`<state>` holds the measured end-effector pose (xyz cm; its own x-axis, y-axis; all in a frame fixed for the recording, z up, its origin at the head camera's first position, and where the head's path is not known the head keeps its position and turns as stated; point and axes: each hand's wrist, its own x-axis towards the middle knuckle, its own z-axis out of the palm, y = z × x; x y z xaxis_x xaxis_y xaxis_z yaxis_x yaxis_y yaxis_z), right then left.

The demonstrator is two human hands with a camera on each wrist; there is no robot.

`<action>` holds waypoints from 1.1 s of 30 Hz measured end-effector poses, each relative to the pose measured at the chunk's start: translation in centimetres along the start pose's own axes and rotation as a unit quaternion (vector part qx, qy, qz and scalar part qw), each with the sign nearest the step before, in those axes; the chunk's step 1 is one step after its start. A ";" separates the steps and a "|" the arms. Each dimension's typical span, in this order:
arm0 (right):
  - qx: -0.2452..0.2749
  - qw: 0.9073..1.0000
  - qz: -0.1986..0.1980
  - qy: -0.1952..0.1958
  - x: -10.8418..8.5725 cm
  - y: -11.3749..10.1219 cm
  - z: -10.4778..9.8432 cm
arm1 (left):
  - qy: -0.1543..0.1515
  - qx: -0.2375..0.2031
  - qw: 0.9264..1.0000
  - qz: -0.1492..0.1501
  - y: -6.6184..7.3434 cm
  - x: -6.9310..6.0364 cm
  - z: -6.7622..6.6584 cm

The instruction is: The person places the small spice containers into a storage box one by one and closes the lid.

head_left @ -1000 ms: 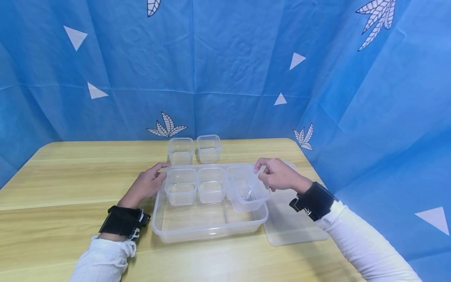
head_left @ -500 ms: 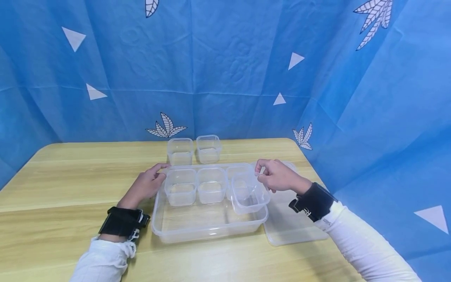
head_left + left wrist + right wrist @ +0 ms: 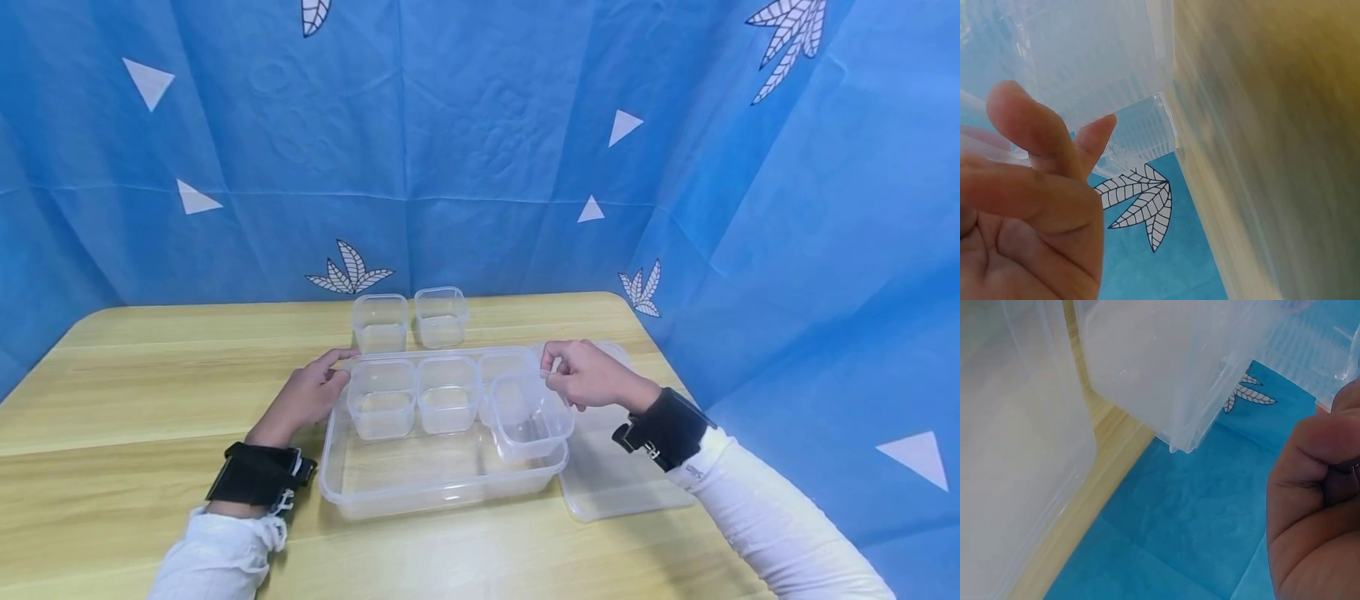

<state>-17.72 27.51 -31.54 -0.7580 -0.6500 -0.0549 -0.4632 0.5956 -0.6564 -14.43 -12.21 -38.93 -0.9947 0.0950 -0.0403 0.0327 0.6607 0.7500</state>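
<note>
My right hand pinches the rim of a small clear plastic container, which hangs tilted over the right end of a large clear plastic box. At that box's far left corner, my left hand holds the rim between thumb and fingers. Inside the box, a small container and another small container stand side by side along the far wall. A third small container is partly hidden behind the held one. In the right wrist view the right hand has curled fingers.
Behind the box, a small container and a similar container stand on the wooden table. A flat translucent lid lies to the right of the box, under the right forearm. A blue patterned cloth hangs behind the table.
The held small container has shifted slightly toward the near right, its tilt changing a little. Both hands stay almost where they were; the head view has turned slightly.
</note>
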 end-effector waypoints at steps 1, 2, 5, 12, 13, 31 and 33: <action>0.000 1.000 0.000 -0.001 0.0 0.0 0.0 | 0.000 0.000 1.000 -0.001 0.0 0.0 0.0; -0.001 1.000 0.000 -0.002 0.0 0.0 0.0 | -0.001 -0.001 1.000 -0.001 0.0 0.0 0.0; -0.002 1.000 0.000 -0.005 0.0 0.1 0.1 | -0.003 -0.002 1.000 -0.002 0.0 0.0 0.0; -0.001 1.000 -0.004 -0.010 0.1 0.3 0.2 | -0.004 -0.005 1.000 -0.004 0.0 0.1 0.0; 0.000 1.000 -0.004 -0.010 0.1 0.4 0.2 | -0.004 -0.005 1.000 -0.004 0.0 0.1 0.0; 0.003 1.000 0.005 -0.018 0.2 0.8 0.9 | 0.000 -0.011 1.000 -0.006 -0.2 -0.1 0.0; 0.002 1.000 0.007 -0.019 0.2 1.0 1.0 | 0.000 -0.011 1.000 -0.003 -0.2 0.0 0.1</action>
<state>-17.81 27.51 -32.95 -0.7467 -0.6587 -0.0922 -0.4505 0.6029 -0.6585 -14.41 -12.28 -39.14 -0.9948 0.0913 -0.0443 0.0252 0.6453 0.7635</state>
